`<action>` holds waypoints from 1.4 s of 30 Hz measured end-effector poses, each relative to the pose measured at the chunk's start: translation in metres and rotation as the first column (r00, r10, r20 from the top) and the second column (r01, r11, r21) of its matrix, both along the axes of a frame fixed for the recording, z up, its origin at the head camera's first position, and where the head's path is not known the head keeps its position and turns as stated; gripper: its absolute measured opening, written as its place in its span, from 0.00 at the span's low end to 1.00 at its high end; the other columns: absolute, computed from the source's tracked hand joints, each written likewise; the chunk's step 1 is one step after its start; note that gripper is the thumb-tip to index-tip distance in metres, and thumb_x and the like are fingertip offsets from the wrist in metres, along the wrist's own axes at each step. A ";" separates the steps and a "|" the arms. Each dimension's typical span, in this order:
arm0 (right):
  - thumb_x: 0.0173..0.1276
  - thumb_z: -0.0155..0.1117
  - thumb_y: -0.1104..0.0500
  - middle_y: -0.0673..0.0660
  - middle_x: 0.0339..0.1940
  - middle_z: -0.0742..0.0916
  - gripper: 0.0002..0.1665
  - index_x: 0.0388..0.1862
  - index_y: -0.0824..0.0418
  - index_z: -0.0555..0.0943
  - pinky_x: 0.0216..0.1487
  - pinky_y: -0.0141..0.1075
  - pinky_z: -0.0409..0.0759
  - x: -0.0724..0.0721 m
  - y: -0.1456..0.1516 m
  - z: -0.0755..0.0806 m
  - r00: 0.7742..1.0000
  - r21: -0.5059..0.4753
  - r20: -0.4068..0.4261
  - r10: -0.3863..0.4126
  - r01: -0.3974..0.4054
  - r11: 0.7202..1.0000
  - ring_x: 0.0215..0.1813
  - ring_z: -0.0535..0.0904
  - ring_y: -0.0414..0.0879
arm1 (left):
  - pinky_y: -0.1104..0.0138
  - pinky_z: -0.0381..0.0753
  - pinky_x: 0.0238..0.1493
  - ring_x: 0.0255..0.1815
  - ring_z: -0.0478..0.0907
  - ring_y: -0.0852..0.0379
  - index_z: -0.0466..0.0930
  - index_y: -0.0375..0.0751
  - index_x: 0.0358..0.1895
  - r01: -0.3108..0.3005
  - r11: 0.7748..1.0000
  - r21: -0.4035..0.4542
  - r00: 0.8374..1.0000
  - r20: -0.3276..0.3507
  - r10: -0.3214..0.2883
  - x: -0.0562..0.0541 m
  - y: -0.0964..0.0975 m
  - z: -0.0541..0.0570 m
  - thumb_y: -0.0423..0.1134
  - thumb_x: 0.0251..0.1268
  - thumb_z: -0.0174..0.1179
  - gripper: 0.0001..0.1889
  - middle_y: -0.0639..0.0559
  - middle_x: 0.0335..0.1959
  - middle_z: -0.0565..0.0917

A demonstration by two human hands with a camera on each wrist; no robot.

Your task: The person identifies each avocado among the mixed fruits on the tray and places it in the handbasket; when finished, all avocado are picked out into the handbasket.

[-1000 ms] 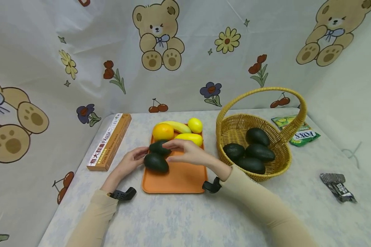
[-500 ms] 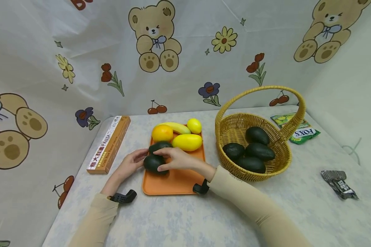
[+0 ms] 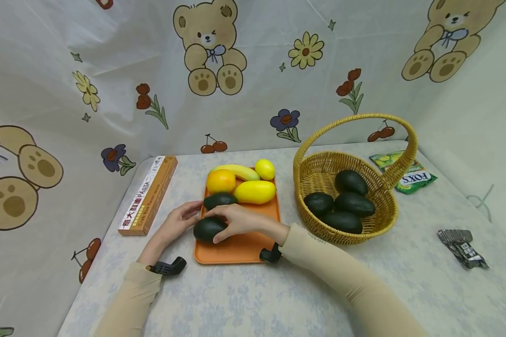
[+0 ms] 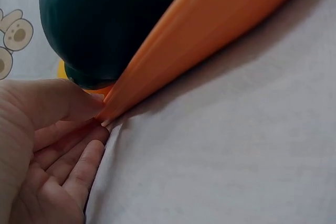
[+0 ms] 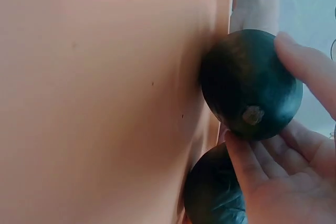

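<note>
My right hand (image 3: 240, 220) grips a dark green avocado (image 3: 209, 229) at the left side of the orange tray (image 3: 249, 248). In the right wrist view its thumb lies on one side of that avocado (image 5: 252, 82) and the fingers on the other. A second avocado (image 3: 220, 200) lies just behind, close to the fingers. At the tray's left edge is my left hand (image 3: 179, 222). The left wrist view has its thumb and fingers (image 4: 86, 163) pinching the tray's rim (image 4: 142, 61), with an avocado (image 4: 105, 19) just above.
An orange (image 3: 221, 181), a banana (image 3: 238, 172), a lemon (image 3: 264, 169) and a yellow mango-like fruit (image 3: 255, 192) fill the tray's back. Right of it stands a handled wicker basket (image 3: 385, 224) with several avocados. A pasta box (image 3: 149, 196), a green bag (image 3: 413, 180) and a black packet (image 3: 464, 248) lie around.
My right hand has come down and left and taken hold of the front avocado, which has shifted slightly forward, apart from the one behind. My left hand stays at the tray's edge.
</note>
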State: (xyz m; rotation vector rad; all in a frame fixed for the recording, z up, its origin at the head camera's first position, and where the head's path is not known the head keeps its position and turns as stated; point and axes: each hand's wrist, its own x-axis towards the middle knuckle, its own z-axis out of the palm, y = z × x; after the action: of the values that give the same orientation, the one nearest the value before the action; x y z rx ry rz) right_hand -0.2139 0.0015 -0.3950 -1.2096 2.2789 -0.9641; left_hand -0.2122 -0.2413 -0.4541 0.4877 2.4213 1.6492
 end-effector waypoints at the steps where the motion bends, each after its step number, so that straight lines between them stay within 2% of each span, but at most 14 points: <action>1: 0.55 0.74 0.52 0.53 0.62 0.76 0.38 0.65 0.58 0.72 0.51 0.27 0.73 0.000 0.000 0.000 1.000 0.003 -0.008 0.009 -0.009 1.000 0.55 0.71 0.40 | 0.58 0.65 0.65 0.66 0.63 0.41 0.64 0.29 0.66 0.003 1.000 -0.003 1.000 -0.004 -0.003 0.000 0.000 0.000 0.27 0.66 0.54 0.25 0.34 0.66 0.65; 8: 0.56 0.73 0.53 0.53 0.59 0.77 0.35 0.63 0.56 0.73 0.52 0.27 0.72 0.001 0.004 0.005 0.998 -0.017 -0.059 0.023 -0.024 1.000 0.53 0.71 0.40 | 0.60 0.66 0.64 0.66 0.63 0.41 0.64 0.30 0.66 -0.004 1.000 0.002 1.000 0.024 0.003 0.001 0.003 0.002 0.27 0.66 0.54 0.26 0.34 0.66 0.65; 13: 0.55 0.72 0.53 0.50 0.57 0.77 0.33 0.60 0.53 0.73 0.50 0.30 0.74 0.010 0.012 0.028 0.998 -0.110 -0.062 0.001 -0.007 0.994 0.50 0.72 0.40 | 0.62 0.66 0.63 0.66 0.64 0.43 0.64 0.32 0.67 -0.022 1.000 -0.015 1.000 0.023 0.022 -0.001 0.003 0.002 0.29 0.67 0.55 0.25 0.36 0.66 0.66; 18: 0.55 0.70 0.55 0.47 0.57 0.77 0.33 0.61 0.54 0.72 0.51 0.33 0.75 0.025 0.030 0.051 0.998 -0.226 -0.054 -0.031 0.018 0.974 0.51 0.73 0.39 | 0.62 0.68 0.62 0.65 0.66 0.42 0.65 0.32 0.67 -0.018 1.000 -0.010 0.999 0.033 0.019 -0.002 0.002 0.001 0.31 0.66 0.57 0.26 0.36 0.65 0.67; 22: 0.55 0.70 0.58 0.46 0.58 0.77 0.34 0.62 0.55 0.72 0.54 0.37 0.75 0.036 0.058 0.066 0.996 -0.323 -0.065 -0.059 0.035 0.946 0.54 0.72 0.40 | 0.63 0.68 0.62 0.66 0.64 0.43 0.64 0.31 0.67 -0.002 1.000 -0.008 0.999 0.033 0.002 -0.002 0.004 0.001 0.30 0.66 0.57 0.26 0.36 0.66 0.66; 25: 0.54 0.70 0.60 0.47 0.59 0.77 0.34 0.62 0.55 0.72 0.55 0.41 0.75 0.044 0.086 0.077 0.993 -0.383 -0.069 -0.093 0.060 0.922 0.56 0.71 0.43 | 0.64 0.68 0.62 0.66 0.65 0.43 0.65 0.30 0.66 -0.012 1.000 -0.015 1.000 0.016 0.012 -0.001 0.004 0.001 0.28 0.65 0.56 0.26 0.36 0.65 0.67; 30: 0.55 0.69 0.64 0.50 0.60 0.76 0.36 0.65 0.55 0.71 0.51 0.41 0.77 0.055 0.136 0.092 0.980 -0.413 -0.075 -0.187 0.140 0.900 0.54 0.73 0.47 | 0.64 0.70 0.61 0.64 0.66 0.40 0.65 0.27 0.65 -0.020 1.000 -0.017 1.000 -0.020 0.020 0.000 0.001 0.003 0.26 0.64 0.55 0.25 0.33 0.64 0.67; 36: 0.53 0.67 0.74 0.53 0.60 0.75 0.39 0.65 0.59 0.70 0.54 0.33 0.76 0.058 0.185 0.094 0.959 -0.429 -0.087 -0.268 0.207 0.879 0.54 0.73 0.48 | 0.64 0.70 0.61 0.64 0.65 0.39 0.64 0.27 0.65 -0.017 1.000 0.003 1.000 -0.014 0.017 -0.001 0.000 0.003 0.26 0.65 0.55 0.25 0.32 0.65 0.66; 42: 0.54 0.65 0.77 0.57 0.60 0.74 0.39 0.66 0.64 0.68 0.51 0.28 0.77 0.060 0.219 0.091 0.939 -0.432 -0.065 -0.337 0.278 0.858 0.53 0.73 0.46 | 0.67 0.70 0.60 0.64 0.65 0.40 0.64 0.27 0.65 -0.013 1.000 -0.002 1.000 -0.001 0.013 0.000 0.001 0.000 0.25 0.64 0.55 0.25 0.33 0.65 0.66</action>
State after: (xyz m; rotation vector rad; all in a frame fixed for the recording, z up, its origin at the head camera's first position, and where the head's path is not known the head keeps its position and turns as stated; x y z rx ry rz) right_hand -0.1541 0.2201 -0.3040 -1.1101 2.5090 -1.6023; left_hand -0.2124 -0.2403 -0.4546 0.4733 2.4321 1.6517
